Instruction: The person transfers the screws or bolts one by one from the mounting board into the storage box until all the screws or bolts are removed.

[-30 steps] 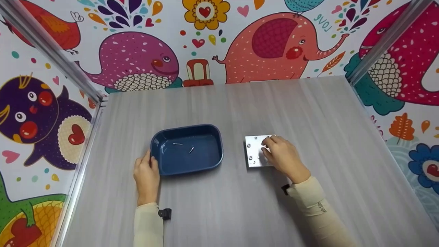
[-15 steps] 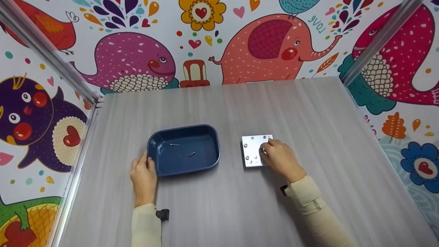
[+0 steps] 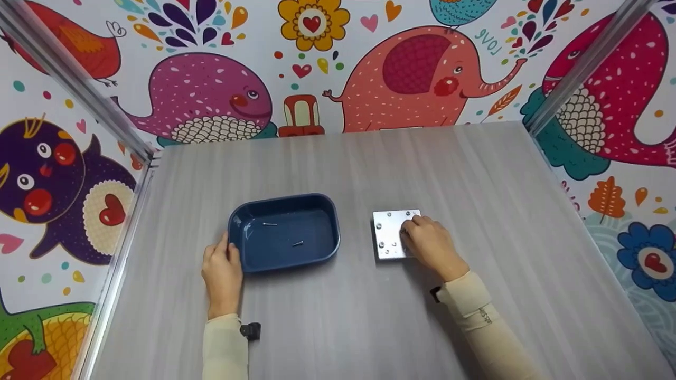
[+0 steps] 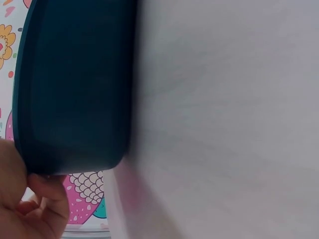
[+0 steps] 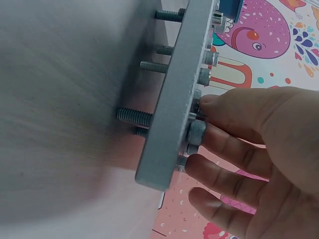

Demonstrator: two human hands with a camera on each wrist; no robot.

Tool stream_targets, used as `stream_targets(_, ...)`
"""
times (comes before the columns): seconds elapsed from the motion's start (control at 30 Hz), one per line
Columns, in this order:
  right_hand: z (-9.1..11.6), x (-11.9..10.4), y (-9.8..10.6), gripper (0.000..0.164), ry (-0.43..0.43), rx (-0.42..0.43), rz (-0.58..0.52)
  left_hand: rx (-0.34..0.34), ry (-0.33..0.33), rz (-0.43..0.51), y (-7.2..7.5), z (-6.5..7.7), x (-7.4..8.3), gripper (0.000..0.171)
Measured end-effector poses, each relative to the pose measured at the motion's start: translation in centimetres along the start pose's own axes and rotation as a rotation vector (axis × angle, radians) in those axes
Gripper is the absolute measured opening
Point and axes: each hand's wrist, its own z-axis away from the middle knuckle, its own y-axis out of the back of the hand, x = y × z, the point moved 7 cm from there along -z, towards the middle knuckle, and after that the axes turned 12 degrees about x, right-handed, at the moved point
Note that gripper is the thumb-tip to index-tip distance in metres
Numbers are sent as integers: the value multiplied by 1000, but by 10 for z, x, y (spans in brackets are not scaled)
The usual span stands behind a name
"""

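Note:
My left hand (image 3: 222, 279) holds the left end of a dark blue plastic tray (image 3: 269, 249), thumb and fingers at its rim. In the left wrist view the tray's outer wall (image 4: 75, 89) fills the upper left. Two small screws (image 3: 270, 224) lie apart on the tray floor. To the right, my right hand (image 3: 435, 248) is over a square metal plate (image 3: 390, 235). The right wrist view has its thumb and forefinger pinching a bolt head (image 5: 196, 102) on the plate, other fingers beside it. Several threaded shanks (image 5: 134, 116) stick out of the plate's underside, above the tabletop.
Both things stand on a grey wood-grain table (image 3: 348, 316), with a gap between tray and plate. Printed cartoon walls (image 3: 301, 105) and metal frame posts (image 3: 591, 68) enclose its back and sides. A small black camera (image 3: 251, 331) sits at the left cuff.
One screw in the tray has rolled round from steeply slanted to nearly level. My right hand's fingers have drawn in closer on the plate's bolt. The left hand keeps its hold on the tray.

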Motion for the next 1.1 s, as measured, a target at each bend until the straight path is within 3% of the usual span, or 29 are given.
stream_targets(0.43, -8, -11, 17, 11, 36, 49, -21, 23, -22, -1, 6, 9, -5, 32)
stream_targets(0.7, -17, -21, 25, 11, 32, 74, -77, 40, -23, 6, 6, 8, -4, 32)
stream_targets(0.93, -33, -43, 27, 15, 113, 163, -119, 23, -17, 7, 3, 5, 0, 32)
stream_targets(1.1, -51, -67, 24, 10, 166, 173, -203, 26, -28, 18, 0, -1, 3, 32)
